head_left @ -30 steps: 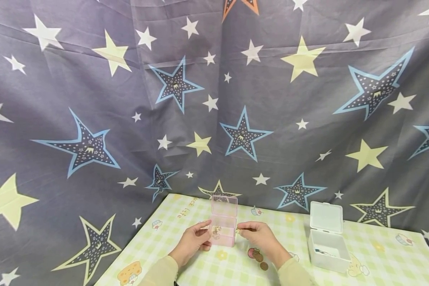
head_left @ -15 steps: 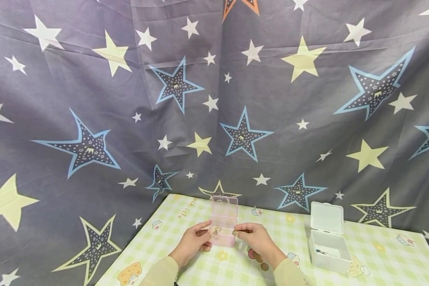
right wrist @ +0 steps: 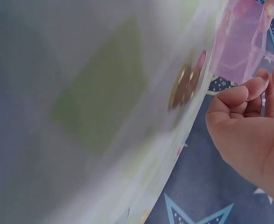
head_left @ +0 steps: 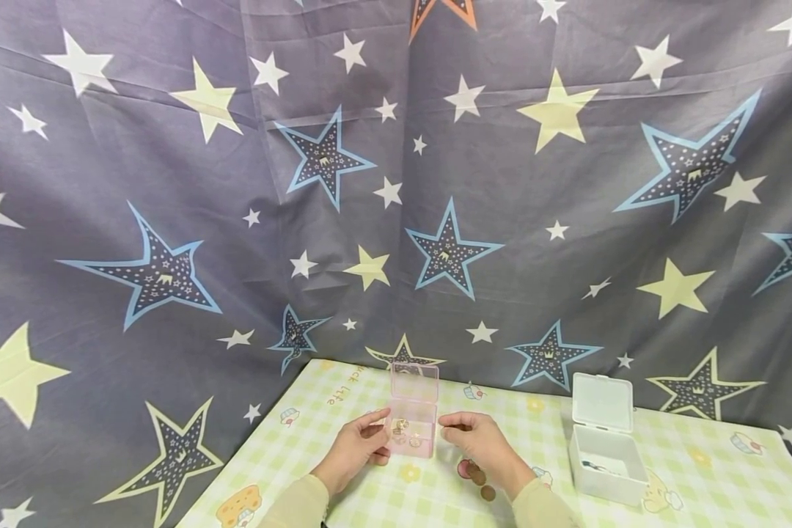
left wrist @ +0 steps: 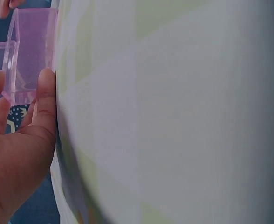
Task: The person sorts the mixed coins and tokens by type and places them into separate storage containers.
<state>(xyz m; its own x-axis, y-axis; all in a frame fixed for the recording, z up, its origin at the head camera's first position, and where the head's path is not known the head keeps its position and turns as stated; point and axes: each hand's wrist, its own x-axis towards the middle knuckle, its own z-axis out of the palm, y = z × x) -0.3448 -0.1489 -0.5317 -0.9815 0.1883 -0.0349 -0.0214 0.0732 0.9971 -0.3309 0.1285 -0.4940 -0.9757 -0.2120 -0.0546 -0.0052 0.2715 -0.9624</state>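
Note:
A clear pink box (head_left: 405, 444) stands in front of me on the checked cloth, its hinged lid (head_left: 414, 383) raised. Small gold-coloured pieces (head_left: 401, 425) lie inside at its left, and another small piece (head_left: 414, 442) lies near its front. My left hand (head_left: 355, 447) holds the box's left side, thumb on one face and fingers on another, as the left wrist view also shows. Just off the right side is my right hand (head_left: 480, 444), its fingers curled with nothing visible in them. In the right wrist view, the curled fingers (right wrist: 232, 95) are close to the box.
To the right stands a white box (head_left: 607, 469) with its lid up and a small dark and silvery item (head_left: 597, 466) inside. Pink and brown round shapes (head_left: 477, 477) are on the cloth below my right hand. A star-patterned curtain (head_left: 501, 147) hangs behind the table.
My right hand moved left to the pink box with a small gold-coloured piece, let it go inside, then drew back slightly to the right. My left hand stayed on the box.

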